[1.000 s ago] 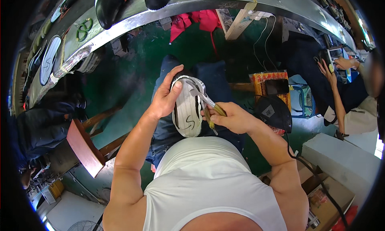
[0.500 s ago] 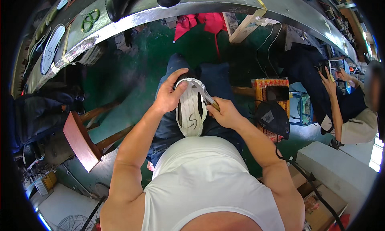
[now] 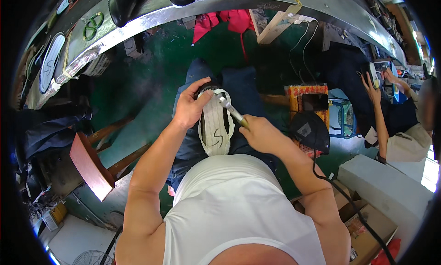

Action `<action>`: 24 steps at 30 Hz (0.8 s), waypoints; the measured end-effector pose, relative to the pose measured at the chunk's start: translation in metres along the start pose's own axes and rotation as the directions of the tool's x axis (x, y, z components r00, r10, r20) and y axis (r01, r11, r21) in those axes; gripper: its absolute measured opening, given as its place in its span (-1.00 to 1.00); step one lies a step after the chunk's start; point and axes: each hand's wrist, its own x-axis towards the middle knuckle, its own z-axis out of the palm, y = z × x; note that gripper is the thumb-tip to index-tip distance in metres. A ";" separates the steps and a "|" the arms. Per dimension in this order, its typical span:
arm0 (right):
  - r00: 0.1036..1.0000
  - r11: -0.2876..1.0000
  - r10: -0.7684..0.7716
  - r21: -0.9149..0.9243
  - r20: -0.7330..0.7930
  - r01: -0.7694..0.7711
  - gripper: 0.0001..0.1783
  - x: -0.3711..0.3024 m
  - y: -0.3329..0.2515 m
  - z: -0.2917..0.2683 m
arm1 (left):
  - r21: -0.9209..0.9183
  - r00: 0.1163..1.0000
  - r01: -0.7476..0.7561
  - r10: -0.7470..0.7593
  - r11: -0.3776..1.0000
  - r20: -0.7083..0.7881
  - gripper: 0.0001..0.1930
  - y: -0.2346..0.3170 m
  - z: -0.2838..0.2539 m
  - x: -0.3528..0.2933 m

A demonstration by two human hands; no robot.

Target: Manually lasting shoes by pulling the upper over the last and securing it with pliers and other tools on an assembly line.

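Observation:
A partly made shoe (image 3: 214,134) lies sole-up across my lap, its pale insole side marked with a dark squiggle and black upper showing around the edge. My left hand (image 3: 191,105) is wrapped around the far end of it, fingers over the dark toe and thumb on the pale rim. In my right hand (image 3: 259,132) I grip a hammer (image 3: 235,113) with a silver metal head and shaft and a yellowish handle. Its head rests at or just over the far part of the sole, close to my left thumb; contact is hard to tell.
A metal-edged bench (image 3: 151,17) curves across the far side, bearing black shoes (image 3: 123,6), a pale insole (image 3: 51,62) and a green cord (image 3: 93,26). A wooden stool (image 3: 92,166) stands left. At right are a black cap (image 3: 310,132), a phone (image 3: 315,102) and a co-worker's hand (image 3: 372,90).
The hammer head has shifted from a blurred position along the shoe's right rim to over its far part. My right hand tilts slightly; my left hand keeps its hold. The view has moved a little.

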 end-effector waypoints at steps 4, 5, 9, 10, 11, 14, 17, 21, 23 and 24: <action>0.961 0.900 0.072 0.398 0.265 -0.178 -0.76 -0.005 -0.001 -0.030 | -0.001 1.000 -0.020 0.020 1.000 0.019 -0.54 -0.006 -0.004 0.006; 0.965 0.833 0.126 0.504 0.230 -0.228 -0.74 -0.008 -0.007 -0.034 | 0.018 0.999 -0.005 0.005 1.000 0.033 -0.54 -0.005 -0.005 0.009; 0.941 0.896 -0.067 0.396 -0.331 0.203 -0.70 0.018 -0.008 0.001 | 0.059 0.995 0.029 -0.034 0.998 0.097 -0.51 0.002 -0.002 0.006; 0.959 0.986 -0.157 0.024 -0.236 0.167 -0.67 0.029 -0.006 0.000 | 0.058 0.995 0.025 -0.031 0.998 0.095 -0.51 0.001 -0.004 0.008; 0.959 0.985 -0.160 0.021 -0.236 0.170 -0.67 0.032 -0.005 -0.007 | 0.086 0.991 0.034 -0.045 0.996 0.127 -0.49 -0.003 -0.007 0.012; 0.996 0.955 -0.021 0.294 -0.081 0.044 -0.57 0.027 -0.020 -0.027 | 0.136 0.983 0.028 -0.053 0.990 0.178 -0.46 0.003 -0.008 0.016; 0.996 0.993 0.015 0.117 -0.085 -0.005 -0.56 0.025 -0.006 -0.003 | 0.121 0.976 0.080 -0.103 0.989 0.193 -0.44 -0.002 -0.005 0.011; 0.955 0.804 0.259 0.515 0.144 -0.296 -0.64 0.010 0.018 -0.003 | 0.378 0.997 -0.045 0.067 0.925 -0.044 -0.43 -0.054 -0.008 -0.006; 0.975 0.882 0.216 0.420 0.046 -0.215 -0.69 -0.011 0.032 -0.003 | 0.294 0.992 0.123 -0.110 0.948 -0.061 -0.47 -0.025 0.008 -0.030; 0.980 0.905 0.196 0.383 0.015 -0.187 -0.71 -0.016 0.035 -0.003 | 0.370 0.990 0.144 -0.137 0.918 -0.047 -0.50 -0.020 0.009 -0.035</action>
